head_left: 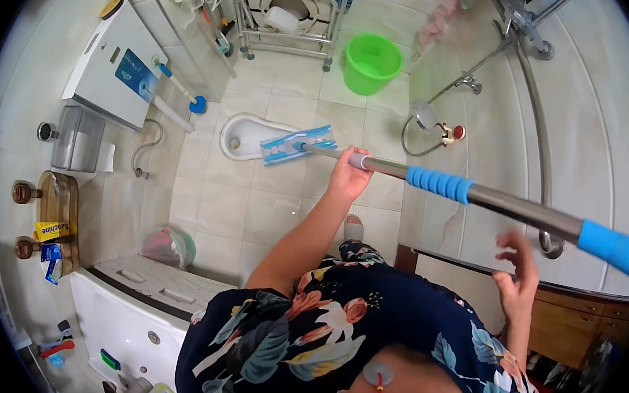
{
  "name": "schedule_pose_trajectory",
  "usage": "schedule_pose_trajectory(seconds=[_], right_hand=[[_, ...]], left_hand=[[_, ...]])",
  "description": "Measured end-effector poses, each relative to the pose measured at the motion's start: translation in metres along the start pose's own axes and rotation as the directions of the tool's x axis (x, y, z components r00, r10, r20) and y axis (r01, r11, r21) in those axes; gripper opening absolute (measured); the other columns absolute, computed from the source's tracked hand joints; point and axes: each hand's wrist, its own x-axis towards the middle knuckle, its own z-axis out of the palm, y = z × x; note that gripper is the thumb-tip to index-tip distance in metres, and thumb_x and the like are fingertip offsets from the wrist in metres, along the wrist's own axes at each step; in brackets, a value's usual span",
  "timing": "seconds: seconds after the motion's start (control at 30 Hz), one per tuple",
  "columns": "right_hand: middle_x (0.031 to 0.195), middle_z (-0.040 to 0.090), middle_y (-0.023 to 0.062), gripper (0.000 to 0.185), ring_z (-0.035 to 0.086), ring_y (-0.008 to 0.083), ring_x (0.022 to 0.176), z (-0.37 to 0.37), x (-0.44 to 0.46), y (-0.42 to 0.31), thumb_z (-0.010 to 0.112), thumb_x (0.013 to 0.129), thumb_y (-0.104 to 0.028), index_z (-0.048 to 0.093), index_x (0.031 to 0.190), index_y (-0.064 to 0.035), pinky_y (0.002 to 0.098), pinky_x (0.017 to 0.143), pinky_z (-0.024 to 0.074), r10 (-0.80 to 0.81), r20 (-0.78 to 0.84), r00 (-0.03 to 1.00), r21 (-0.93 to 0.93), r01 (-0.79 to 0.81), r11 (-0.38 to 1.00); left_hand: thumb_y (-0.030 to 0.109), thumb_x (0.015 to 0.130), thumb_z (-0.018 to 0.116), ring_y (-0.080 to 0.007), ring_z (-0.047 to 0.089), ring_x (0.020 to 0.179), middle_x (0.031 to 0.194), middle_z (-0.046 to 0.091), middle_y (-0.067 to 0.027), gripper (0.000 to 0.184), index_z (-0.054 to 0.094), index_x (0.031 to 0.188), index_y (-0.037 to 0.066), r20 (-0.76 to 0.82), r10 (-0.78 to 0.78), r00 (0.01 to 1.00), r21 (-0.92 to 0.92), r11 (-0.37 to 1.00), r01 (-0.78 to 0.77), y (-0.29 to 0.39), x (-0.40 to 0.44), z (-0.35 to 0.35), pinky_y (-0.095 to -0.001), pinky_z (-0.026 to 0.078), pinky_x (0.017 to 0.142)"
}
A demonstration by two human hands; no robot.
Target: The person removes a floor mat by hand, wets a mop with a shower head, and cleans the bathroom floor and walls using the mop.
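Your left hand (349, 175) is wrapped round the flat mop (510, 204), at the pale collar (358, 161) low on its pole. Your right hand (518, 283) is off the pole, near it on your side, fingers spread and half curled, nothing visible in it. The mop head (298, 145), blue and white, sits angled over the right end of the squat toilet (240, 128), reaching past it over the tiled floor (272, 215); can't tell how firmly it's pressed down. From there the pole slants across to the right edge of view, ridged blue grip (439, 184) partway, smooth blue grip (617, 250) farther up. Ahead of you: green bucket (368, 81) on the floor, just right of a metal-framed chair (317, 21). Shower head (425, 116) by the right wall, beyond the pole.
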Motion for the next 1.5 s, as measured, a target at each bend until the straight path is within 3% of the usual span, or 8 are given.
schedule_pose_trajectory(seconds=[0.07,0.23,0.33,0.47,0.87,1.17,1.33,1.5], right_hand=[[0.128,0.047,0.0166,0.104,0.047,0.0285,0.118,0.000,0.011,0.008,0.076,0.065,-0.055,0.029,0.138,0.0013,0.0419,0.092,0.0414,0.024,-0.083,0.996,0.206,-0.007,0.979],[0.135,0.041,0.0224,0.123,0.042,0.0359,0.125,0.024,0.067,-0.062,0.075,0.060,-0.063,0.011,0.144,0.0010,0.0478,0.101,0.0357,-0.242,-0.305,0.921,0.380,0.351,0.856],[0.076,0.058,0.0051,0.080,0.057,0.0146,0.064,0.010,0.066,-0.049,0.069,0.079,-0.046,0.032,0.132,0.0010,0.0332,0.072,0.0512,-0.564,-0.181,0.805,0.660,0.525,0.537],[0.046,0.047,-0.0075,0.038,0.043,0.0036,0.035,-0.003,0.060,-0.057,0.068,0.083,-0.034,0.055,0.102,-0.0035,0.0190,0.048,0.0485,-0.650,-0.178,0.739,0.757,0.525,0.389],[0.052,0.060,-0.0005,0.027,0.056,0.0042,0.041,-0.107,-0.044,-0.080,0.078,0.066,-0.008,0.061,0.086,-0.0024,0.0148,0.050,0.0536,-0.406,-0.563,0.720,0.636,0.691,0.345],[0.048,0.059,-0.0030,0.027,0.056,0.0040,0.041,-0.166,-0.132,-0.081,0.079,0.063,0.000,0.058,0.052,-0.0132,0.0120,0.047,0.0507,-0.479,-0.515,0.711,0.633,0.692,0.347],[0.052,0.062,-0.0002,0.027,0.058,0.0041,0.042,-0.211,-0.207,-0.045,0.057,0.086,-0.008,0.062,0.060,-0.0114,0.0092,0.043,0.0473,-0.571,-0.744,0.348,0.664,0.481,-0.573],[0.055,0.061,0.0016,0.024,0.057,0.0057,0.045,-0.260,-0.257,-0.026,0.054,0.088,-0.010,0.061,0.065,-0.0091,0.0123,0.047,0.0474,-0.527,-0.777,0.343,0.586,0.701,-0.408]], left_hand=[[0.012,0.086,0.056,-0.0191,0.054,0.080,0.079,0.055,-0.0072,0.011,0.048,0.085,0.005,-0.016,0.020,1.000,-0.054,0.998,-0.021,-0.004,-0.004,0.003,-0.0327,0.048,0.072],[0.015,0.088,0.057,-0.0189,0.055,0.083,0.089,0.055,-0.0071,0.015,0.046,0.095,0.008,-0.005,-0.206,0.978,-0.055,0.977,0.206,-0.057,-0.011,-0.017,-0.0335,0.048,0.074],[0.018,0.090,0.057,-0.0198,0.055,0.086,0.094,0.055,-0.0080,0.019,0.043,0.100,0.009,-0.112,-0.233,0.966,-0.017,0.972,0.232,-0.075,-0.022,-0.017,-0.0345,0.048,0.076],[0.019,0.089,0.058,-0.0215,0.056,0.090,0.095,0.055,-0.0090,0.023,0.042,0.103,0.010,-0.155,-0.251,0.956,0.050,0.964,0.261,-0.074,-0.027,-0.035,-0.0369,0.048,0.079],[0.024,0.090,0.058,-0.0228,0.056,0.092,0.097,0.054,-0.0103,0.030,0.042,0.106,0.006,-0.333,-0.399,0.855,0.262,0.832,0.490,-0.086,-0.030,-0.055,-0.0397,0.049,0.081],[0.024,0.091,0.058,-0.0244,0.056,0.093,0.099,0.054,-0.0116,0.030,0.041,0.109,0.007,-0.383,-0.546,0.745,0.438,0.603,0.667,-0.129,-0.042,-0.043,-0.0409,0.049,0.085],[0.020,0.090,0.058,-0.0240,0.056,0.091,0.100,0.052,-0.0123,0.028,0.042,0.108,0.006,-0.431,-0.544,0.720,0.473,0.544,0.693,-0.164,-0.044,-0.047,-0.0401,0.050,0.083],[0.018,0.090,0.057,-0.0239,0.056,0.089,0.099,0.052,-0.0117,0.026,0.043,0.107,0.005,-0.474,-0.564,0.676,0.478,0.479,0.736,-0.210,-0.049,-0.068,-0.0386,0.051,0.080]])
